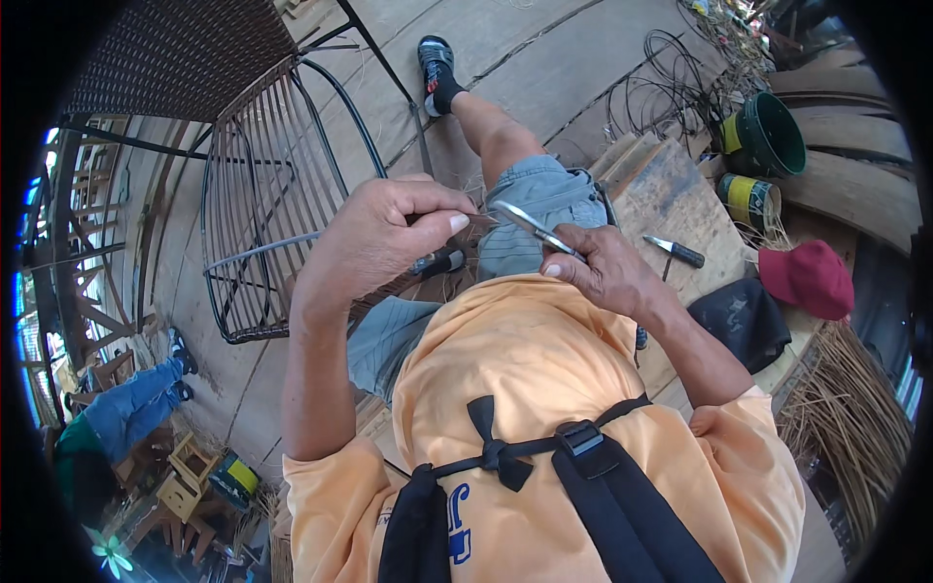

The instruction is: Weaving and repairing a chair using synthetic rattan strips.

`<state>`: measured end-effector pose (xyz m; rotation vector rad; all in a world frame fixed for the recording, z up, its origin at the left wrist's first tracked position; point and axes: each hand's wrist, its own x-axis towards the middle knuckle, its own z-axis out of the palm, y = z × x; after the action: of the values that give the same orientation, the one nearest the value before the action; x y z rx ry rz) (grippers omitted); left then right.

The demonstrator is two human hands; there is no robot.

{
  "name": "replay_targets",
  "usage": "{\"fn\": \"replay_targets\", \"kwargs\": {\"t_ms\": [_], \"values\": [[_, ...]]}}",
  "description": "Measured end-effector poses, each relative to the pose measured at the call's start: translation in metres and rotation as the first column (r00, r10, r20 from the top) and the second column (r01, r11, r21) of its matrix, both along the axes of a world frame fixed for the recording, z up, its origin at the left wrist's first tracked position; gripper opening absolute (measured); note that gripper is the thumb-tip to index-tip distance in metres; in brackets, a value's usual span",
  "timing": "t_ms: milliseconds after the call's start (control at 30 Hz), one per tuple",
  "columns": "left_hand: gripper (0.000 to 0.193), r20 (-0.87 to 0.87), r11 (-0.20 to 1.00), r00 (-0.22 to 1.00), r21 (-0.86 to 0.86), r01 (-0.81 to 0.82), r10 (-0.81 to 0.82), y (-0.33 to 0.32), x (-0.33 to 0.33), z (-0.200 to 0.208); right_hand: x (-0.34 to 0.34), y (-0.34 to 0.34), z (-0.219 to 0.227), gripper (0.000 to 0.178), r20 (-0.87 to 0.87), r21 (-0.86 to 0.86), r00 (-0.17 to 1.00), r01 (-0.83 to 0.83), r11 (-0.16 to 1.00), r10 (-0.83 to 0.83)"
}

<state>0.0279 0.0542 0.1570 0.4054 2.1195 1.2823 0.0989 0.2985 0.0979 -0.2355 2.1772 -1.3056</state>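
Note:
My left hand (394, 231) is closed in a pinch, thumb against forefinger, on a thin brown strip (480, 222) whose end sticks out past the fingertips. Close to that end is the curved tip of a slim silver metal tool (526, 222), blade-like in shape. The fingers of my right hand (604, 267) are wrapped round its lower part, which they partly hide. Whether the tool touches the strip I cannot tell. Left of my hands stands a chair (262, 185) with a dark metal frame, a brown woven panel and parallel brown strands.
To my right, a knife with a dark handle (686, 254) lies on a wooden bench (675, 194), near a black cloth item (743, 325) and a maroon cap (809, 280). Beyond are a green bucket (775, 136), coiled strands (666, 83) and bundled sticks (855, 418). Another person's legs (141, 403) show far left.

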Motion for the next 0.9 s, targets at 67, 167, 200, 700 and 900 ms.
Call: {"fn": "replay_targets", "kwargs": {"t_ms": [67, 167, 200, 700, 900], "values": [[0.019, 0.009, 0.999, 0.999, 0.026, -0.036, 0.036, 0.003, 0.004, -0.002, 0.004, -0.001, -0.003, 0.051, -0.040, -0.019, 0.995, 0.086, 0.996, -0.087], [0.016, -0.105, 0.948, 0.956, 0.195, -0.250, 0.274, 0.011, 0.008, -0.017, 0.005, -0.009, -0.016, 0.052, 0.007, -0.192, 0.929, 0.365, 0.911, -0.371], [0.015, -0.064, 0.894, 0.914, 0.241, -0.376, 0.402, 0.018, 0.009, -0.019, 0.001, -0.016, -0.015, 0.052, 0.012, -0.263, 0.886, 0.451, 0.853, -0.464], [0.013, 0.371, 0.506, 0.703, 0.501, -0.702, 0.607, 0.073, 0.013, -0.030, -0.037, -0.080, -0.012, 0.045, -0.091, -0.583, 0.768, 0.475, 0.659, -0.634], [0.018, 0.181, 0.699, 0.761, 0.306, -0.646, 0.623, 0.041, 0.016, -0.034, -0.038, -0.029, -0.008, 0.046, -0.060, -0.351, 0.754, 0.597, 0.721, -0.654]]}}
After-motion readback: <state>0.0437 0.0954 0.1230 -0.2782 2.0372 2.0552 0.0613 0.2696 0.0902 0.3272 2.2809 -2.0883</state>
